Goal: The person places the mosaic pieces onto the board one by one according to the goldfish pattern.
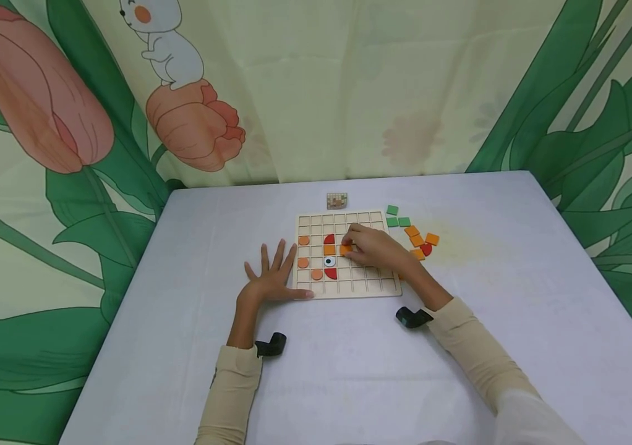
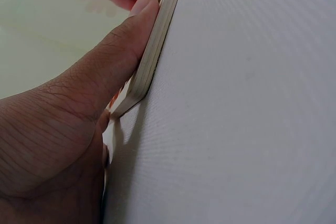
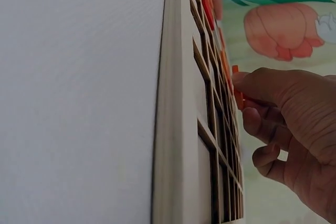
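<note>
A pale wooden grid board [image 1: 368,287] lies on the table with several pieces set in its cells. Among them are orange discs [image 1: 303,262], red quarter-round pieces [image 1: 331,274], an orange square [image 1: 329,250] and a white eye piece [image 1: 329,261]. My right hand [image 1: 374,248] pinches another orange square tile [image 1: 345,250] over the board, just right of the placed square. In the right wrist view that tile [image 3: 235,70] sits between thumb and fingers. Spread wide, my left hand [image 1: 271,281] rests at the board's left edge, its thumb [image 2: 123,40] on the near corner.
Green squares [image 1: 392,210] lie beyond the board's right edge. Nearer are loose orange squares [image 1: 432,238] and a red piece [image 1: 426,249]. A small patterned card [image 1: 337,200] lies behind the board. The white tablecloth [image 1: 182,266] covers the table up to a printed curtain [image 1: 349,93].
</note>
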`<state>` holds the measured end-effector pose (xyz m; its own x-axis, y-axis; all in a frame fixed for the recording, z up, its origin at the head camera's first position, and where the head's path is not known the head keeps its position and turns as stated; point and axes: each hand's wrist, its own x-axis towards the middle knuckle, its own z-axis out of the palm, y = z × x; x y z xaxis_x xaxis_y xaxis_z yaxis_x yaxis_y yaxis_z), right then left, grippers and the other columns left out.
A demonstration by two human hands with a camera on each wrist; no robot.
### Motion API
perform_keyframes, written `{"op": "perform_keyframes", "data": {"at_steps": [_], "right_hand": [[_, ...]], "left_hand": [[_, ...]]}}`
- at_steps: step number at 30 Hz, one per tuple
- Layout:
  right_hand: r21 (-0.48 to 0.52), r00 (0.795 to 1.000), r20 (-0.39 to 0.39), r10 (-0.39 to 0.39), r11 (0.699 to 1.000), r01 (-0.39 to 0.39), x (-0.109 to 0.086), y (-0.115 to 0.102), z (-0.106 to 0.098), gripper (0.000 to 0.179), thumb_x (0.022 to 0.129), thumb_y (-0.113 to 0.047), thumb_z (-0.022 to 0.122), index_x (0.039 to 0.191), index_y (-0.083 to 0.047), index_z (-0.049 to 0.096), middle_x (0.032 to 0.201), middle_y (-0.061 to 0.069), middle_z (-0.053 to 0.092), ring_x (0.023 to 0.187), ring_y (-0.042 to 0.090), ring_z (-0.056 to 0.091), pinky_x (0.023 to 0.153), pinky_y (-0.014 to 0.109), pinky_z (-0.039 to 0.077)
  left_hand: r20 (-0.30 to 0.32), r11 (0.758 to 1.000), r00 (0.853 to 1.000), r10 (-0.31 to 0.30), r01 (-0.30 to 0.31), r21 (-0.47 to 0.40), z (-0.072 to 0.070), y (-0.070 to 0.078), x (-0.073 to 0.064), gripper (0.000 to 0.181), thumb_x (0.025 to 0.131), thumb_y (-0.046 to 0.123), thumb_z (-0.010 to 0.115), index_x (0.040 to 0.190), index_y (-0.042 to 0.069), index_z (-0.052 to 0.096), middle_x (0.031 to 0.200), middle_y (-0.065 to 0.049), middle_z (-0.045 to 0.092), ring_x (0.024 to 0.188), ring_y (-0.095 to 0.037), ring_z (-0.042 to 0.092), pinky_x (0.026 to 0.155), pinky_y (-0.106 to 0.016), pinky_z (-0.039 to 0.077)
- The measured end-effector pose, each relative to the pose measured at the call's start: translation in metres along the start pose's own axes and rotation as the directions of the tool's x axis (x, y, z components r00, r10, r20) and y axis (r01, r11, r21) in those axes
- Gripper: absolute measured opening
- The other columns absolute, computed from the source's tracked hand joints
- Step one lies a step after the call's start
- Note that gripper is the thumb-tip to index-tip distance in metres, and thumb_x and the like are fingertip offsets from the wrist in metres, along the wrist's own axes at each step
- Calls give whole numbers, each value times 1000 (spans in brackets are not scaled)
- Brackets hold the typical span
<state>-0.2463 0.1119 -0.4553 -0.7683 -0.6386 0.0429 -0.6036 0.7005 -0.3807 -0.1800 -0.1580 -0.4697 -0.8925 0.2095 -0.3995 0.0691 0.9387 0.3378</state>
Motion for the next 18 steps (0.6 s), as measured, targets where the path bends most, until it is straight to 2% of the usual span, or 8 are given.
{"op": "perform_keyframes", "data": {"at_steps": [7, 18], "right_hand": [[-34, 999, 41, 34, 999, -32, 8, -5, 4, 29, 92, -27, 69, 113, -8, 69, 113, 6, 60, 81, 16, 55, 75, 29, 52], [-63, 997, 42, 67, 996, -64, 10, -8, 6, 28, 93, -25, 68, 115, -8, 67, 113, 6, 60, 86, 19, 58, 83, 34, 55]], "left_hand": [[-4, 1000, 1000, 1, -1, 5, 0, 1, -2, 120, 73, 75, 66, 158, 29, -5, 163, -2, -21, 145, -39, -31, 105, -77, -11], [-7, 1000, 1000, 0, 0, 21, -1, 2, -2, 120, 73, 74, 66, 158, 28, -5, 164, -3, -21, 145, -40, -29, 105, -78, -10]]}}
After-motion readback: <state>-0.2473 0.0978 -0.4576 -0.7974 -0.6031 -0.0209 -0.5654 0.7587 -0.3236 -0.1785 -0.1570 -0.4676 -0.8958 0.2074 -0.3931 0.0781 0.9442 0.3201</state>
